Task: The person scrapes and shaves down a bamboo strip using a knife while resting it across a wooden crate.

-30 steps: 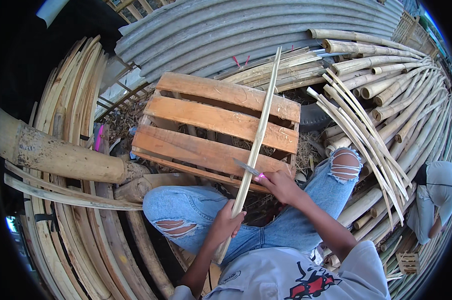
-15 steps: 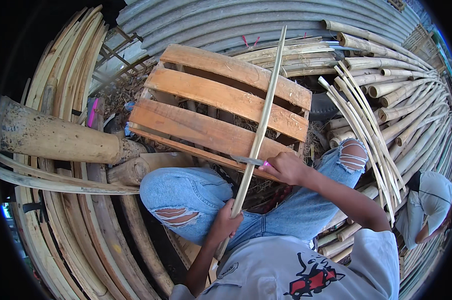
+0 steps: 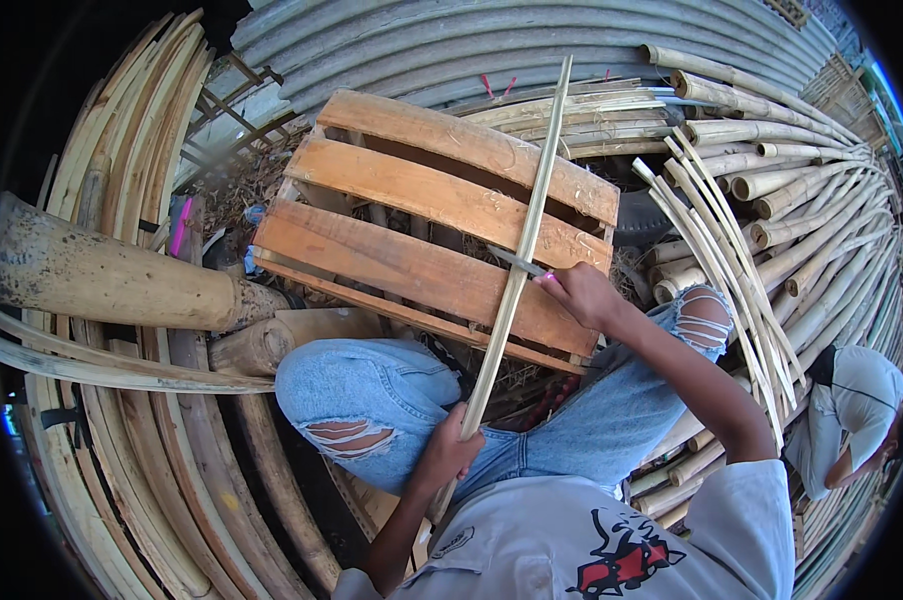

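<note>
A long pale bamboo strip slants from my lap up across a slatted wooden crate. My left hand is closed round its lower part, between my thighs. In my right hand is a knife with a pink band by the handle. The grey blade lies across the strip, over the crate's nearest slat, and its tip points to the left. My fingers hide most of the knife's handle. Thin shavings lie on the crate's top.
Thick bamboo poles are stacked at the right, with loose split strips leaning beside them. A large bamboo trunk and long split pieces fill the left. Behind stands a corrugated sheet. Another person bends at far right.
My right hand and the knife have moved up along the strip, away from my body. My left hand keeps its hold in about the same place.
</note>
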The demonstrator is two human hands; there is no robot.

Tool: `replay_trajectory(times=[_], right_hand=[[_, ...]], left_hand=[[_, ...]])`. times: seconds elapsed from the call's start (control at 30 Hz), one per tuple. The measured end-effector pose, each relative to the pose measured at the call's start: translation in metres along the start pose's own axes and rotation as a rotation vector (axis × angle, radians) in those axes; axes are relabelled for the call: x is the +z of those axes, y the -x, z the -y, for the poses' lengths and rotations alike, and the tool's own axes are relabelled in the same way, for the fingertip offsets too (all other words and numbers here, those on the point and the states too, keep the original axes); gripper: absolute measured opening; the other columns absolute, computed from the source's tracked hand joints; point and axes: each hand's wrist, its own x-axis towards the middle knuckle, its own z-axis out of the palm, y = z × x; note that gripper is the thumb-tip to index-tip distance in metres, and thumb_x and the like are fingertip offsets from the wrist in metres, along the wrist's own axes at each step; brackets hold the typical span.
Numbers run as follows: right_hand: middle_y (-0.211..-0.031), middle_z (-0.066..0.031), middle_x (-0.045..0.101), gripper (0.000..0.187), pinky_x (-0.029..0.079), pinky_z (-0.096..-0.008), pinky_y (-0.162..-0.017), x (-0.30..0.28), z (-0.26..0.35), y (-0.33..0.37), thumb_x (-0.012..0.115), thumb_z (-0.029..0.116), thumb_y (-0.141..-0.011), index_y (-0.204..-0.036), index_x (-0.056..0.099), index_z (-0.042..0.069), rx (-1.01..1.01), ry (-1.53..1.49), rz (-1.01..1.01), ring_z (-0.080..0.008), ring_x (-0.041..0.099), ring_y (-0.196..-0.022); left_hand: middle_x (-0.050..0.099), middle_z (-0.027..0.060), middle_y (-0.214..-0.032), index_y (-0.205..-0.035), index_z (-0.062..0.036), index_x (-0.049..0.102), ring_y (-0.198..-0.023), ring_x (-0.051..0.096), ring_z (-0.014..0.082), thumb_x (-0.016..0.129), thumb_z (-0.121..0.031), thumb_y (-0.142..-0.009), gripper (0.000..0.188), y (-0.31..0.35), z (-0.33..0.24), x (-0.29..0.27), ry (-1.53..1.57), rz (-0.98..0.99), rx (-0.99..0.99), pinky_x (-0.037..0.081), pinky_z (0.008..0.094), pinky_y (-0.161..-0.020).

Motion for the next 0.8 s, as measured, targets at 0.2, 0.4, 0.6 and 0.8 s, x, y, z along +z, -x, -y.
replay_trajectory(times=[0.2, 0.4, 0.6, 0.8], right_hand=[[-0.057, -0.0208, 0.057, 0.057, 0.048, -0.0473, -0.055, 0.003, -0.003, -0.001, 0.042, 0.049, -0.094, -0.069, 0.064, 0.002, -0.029, 0.109, 0.016, -0.039, 0.06, -0.058], [-0.059, -0.0218, 0.058, 0.06, 0.048, -0.0487, -0.057, 0.037, 0.03, 0.035, 0.039, 0.048, -0.095, -0.065, 0.06, 0.001, -0.283, 0.01, 0.167, -0.039, 0.06, -0.06], [-0.063, -0.0219, 0.06, 0.06, 0.049, -0.0497, -0.061, 0.002, 0.008, 0.003, 0.037, 0.05, -0.095, -0.072, 0.063, 0.002, 0.021, 0.022, 0.136, -0.0396, 0.061, -0.064], [-0.061, -0.0206, 0.059, 0.063, 0.049, -0.0482, -0.056, -0.001, -0.003, -0.006, 0.037, 0.052, -0.095, -0.063, 0.06, 0.002, 0.02, 0.126, 0.056, -0.0388, 0.061, -0.059]], left_hand=[[0.043, 0.0004, -0.056, -0.097, -0.0026, 0.045, -0.039, 0.042, 0.0068, 0.053, -0.007, -0.084, 0.016, 0.0, 0.004, 0.002, -0.047, -0.017, 0.028, 0.036, 0.0242, -0.033], [0.043, 0.0004, -0.056, -0.096, -0.003, 0.044, -0.039, 0.043, 0.0073, 0.053, -0.007, -0.083, 0.015, 0.0, -0.003, 0.006, -0.092, -0.054, -0.006, 0.036, 0.0245, -0.033], [0.044, 0.0005, -0.056, -0.095, -0.0035, 0.044, -0.04, 0.044, 0.0072, 0.052, -0.007, -0.085, 0.014, -0.001, -0.002, 0.002, 0.002, -0.01, -0.017, 0.037, 0.0239, -0.033], [0.045, 0.0007, -0.056, -0.094, -0.0031, 0.044, -0.039, 0.043, 0.007, 0.053, -0.007, -0.085, 0.014, -0.001, 0.0, 0.007, -0.103, -0.065, 0.023, 0.036, 0.024, -0.032]])
